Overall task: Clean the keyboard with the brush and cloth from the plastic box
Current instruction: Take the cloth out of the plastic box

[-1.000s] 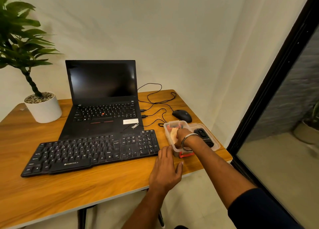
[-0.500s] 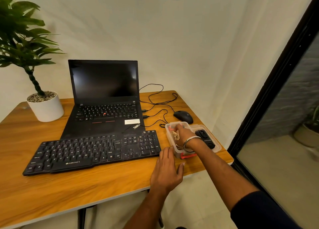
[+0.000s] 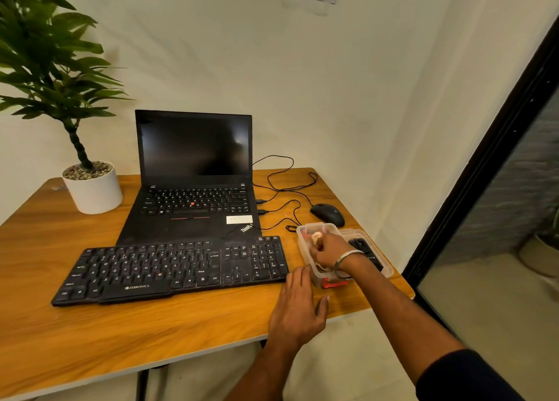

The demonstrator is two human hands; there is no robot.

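Observation:
The black keyboard lies on the wooden table in front of a laptop. Right of it stands the clear plastic box with a red clip. My right hand, a metal bangle on its wrist, reaches into the box with its fingers closed on a pale item. I cannot tell whether that item is the brush or the cloth. My left hand rests flat on the table, holding nothing, its fingertips against the box's near-left side.
An open black laptop stands behind the keyboard, with cables and a black mouse to its right. The box's lid lies beside the box with a black object on it. A potted plant stands far left. The table's right edge is close to a dark door frame.
My right hand has closed around the pale item inside the box and turned slightly. My left hand has stayed beside the box. The camera has tilted up a little.

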